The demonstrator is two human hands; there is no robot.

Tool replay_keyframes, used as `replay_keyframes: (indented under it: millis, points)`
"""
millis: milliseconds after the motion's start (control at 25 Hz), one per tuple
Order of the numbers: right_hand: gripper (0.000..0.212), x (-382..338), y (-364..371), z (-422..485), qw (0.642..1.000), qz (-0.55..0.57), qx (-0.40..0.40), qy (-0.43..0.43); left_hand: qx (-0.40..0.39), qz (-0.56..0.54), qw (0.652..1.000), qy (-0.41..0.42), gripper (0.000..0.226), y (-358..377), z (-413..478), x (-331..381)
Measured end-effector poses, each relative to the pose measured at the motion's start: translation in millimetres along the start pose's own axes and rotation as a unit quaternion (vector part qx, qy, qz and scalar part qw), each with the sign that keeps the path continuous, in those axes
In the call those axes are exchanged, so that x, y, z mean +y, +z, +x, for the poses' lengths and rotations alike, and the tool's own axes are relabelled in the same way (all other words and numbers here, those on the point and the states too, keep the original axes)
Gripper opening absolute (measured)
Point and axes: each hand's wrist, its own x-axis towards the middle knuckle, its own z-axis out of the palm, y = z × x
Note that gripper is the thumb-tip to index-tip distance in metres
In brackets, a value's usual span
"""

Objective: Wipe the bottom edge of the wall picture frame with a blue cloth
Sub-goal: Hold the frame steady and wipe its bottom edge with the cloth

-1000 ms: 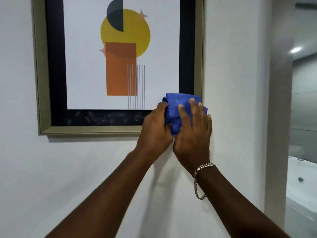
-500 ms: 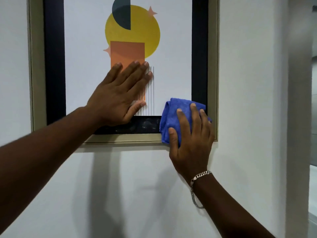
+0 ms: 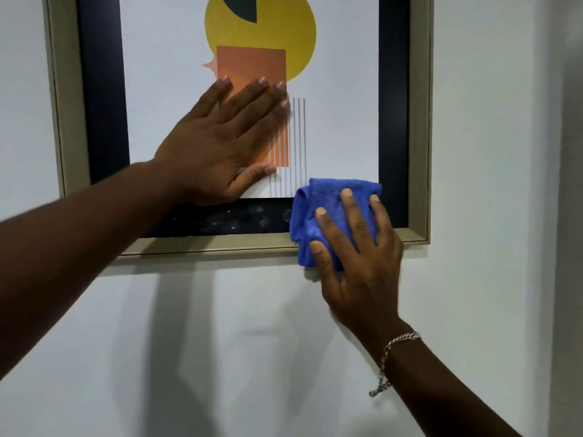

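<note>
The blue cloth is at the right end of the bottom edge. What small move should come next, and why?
Probably slide the cloth leftward along the frame. The right hand presses it near the right corner, pale specks show on the dark strip to its left, and the left hand lies flat on the picture.

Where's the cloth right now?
Head view, lower right of the frame: the cloth is pressed under the right hand over the bottom edge near the right corner, right of the left hand flat on the picture.
</note>
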Motion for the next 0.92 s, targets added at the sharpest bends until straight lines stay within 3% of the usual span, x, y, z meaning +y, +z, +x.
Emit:
replay_keyframes:
  millis: [200,400,600,800,920]
  points:
    - [0.046,5.1,-3.7,7.1,0.991,-0.021,0.051,0.125,0.006,-0.003,1.0,-0.015,0.08,-0.7,-13.3,-17.1]
    - [0.045,-28.2,11.2,1.0,0.998,0.026,0.039,0.029,0.009,-0.011,1.0,-0.006,0.08,-1.2,-13.3,-19.3]
    - [0.045,-20.9,10.9,0.7,0.983,-0.009,0.102,0.151,0.014,-0.005,1.0,-0.002,0.081,2.0,-19.6,-22.6]
    - [0.045,-59.3,23.8,-9.3,0.999,0.019,0.03,0.039,0.001,-0.018,1.0,-0.002,0.08,-2.3,-26.9,-26.9]
    - [0.046,-40.0,15.6,-13.0,0.991,0.013,0.064,0.117,0.006,-0.01,1.0,-0.008,0.079,-2.7,-43.8,-36.0]
